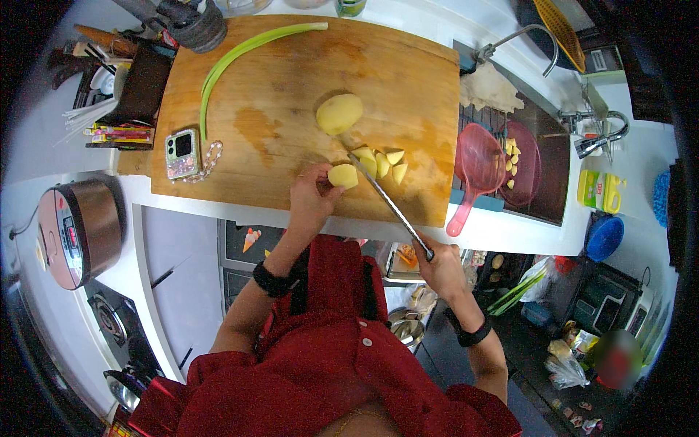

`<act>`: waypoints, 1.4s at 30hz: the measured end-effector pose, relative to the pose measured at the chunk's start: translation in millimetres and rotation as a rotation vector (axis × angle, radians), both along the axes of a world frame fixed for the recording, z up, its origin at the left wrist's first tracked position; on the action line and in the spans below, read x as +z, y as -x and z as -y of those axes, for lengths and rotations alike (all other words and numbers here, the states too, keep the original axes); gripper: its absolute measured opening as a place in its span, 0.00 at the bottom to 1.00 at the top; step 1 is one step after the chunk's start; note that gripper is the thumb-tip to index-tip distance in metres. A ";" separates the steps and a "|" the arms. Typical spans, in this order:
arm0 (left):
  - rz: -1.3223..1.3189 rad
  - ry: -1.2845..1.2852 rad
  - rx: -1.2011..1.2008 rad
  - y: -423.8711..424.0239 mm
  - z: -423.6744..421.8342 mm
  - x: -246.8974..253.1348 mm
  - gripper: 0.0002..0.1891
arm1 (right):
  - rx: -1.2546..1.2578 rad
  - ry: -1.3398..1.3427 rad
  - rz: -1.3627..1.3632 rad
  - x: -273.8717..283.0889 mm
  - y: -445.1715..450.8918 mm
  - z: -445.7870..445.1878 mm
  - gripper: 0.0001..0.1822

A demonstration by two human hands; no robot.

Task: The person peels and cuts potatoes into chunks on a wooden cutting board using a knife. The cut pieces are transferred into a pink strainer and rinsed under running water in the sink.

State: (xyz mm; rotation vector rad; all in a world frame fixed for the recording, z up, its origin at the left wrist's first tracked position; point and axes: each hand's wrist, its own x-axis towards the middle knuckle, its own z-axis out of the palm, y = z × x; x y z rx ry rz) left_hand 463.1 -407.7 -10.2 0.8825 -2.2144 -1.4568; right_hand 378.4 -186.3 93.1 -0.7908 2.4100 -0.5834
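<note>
My left hand [313,198] grips a peeled potato piece [343,176] near the front edge of a wooden cutting board [273,87]. A kitchen knife [389,203] is in my right hand [443,269], seen nearly along its spine, its blade angled up and left across the board. Right of the blade lie several cut potato chunks [400,173], and one larger piece [363,155] touches or nearly touches the knife. Farther back rests a whole peeled potato [339,113]. The blade's cutting edge is hidden from this angle.
Celery stalks [218,71] curve along the board's back left, above a phone [183,154] with a beaded strap. To the right, a pink strainer [480,158] overlaps the sink beside a pink basin [527,180] holding potato chunks. A rice cooker [93,229] stands left.
</note>
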 end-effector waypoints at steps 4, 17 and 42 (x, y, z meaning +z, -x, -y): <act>0.046 0.009 -0.011 1.2 -3.1 4.0 0.14 | 0.128 0.067 -0.129 -10.6 -12.2 -16.1 0.17; 0.140 0.069 -0.036 -7.7 -6.0 -8.6 0.14 | 0.070 -0.116 0.044 -29.0 -13.5 20.0 0.12; 0.021 0.215 0.081 -16.0 -5.1 -9.5 0.16 | 0.116 -0.020 0.001 -5.7 -10.0 11.5 0.14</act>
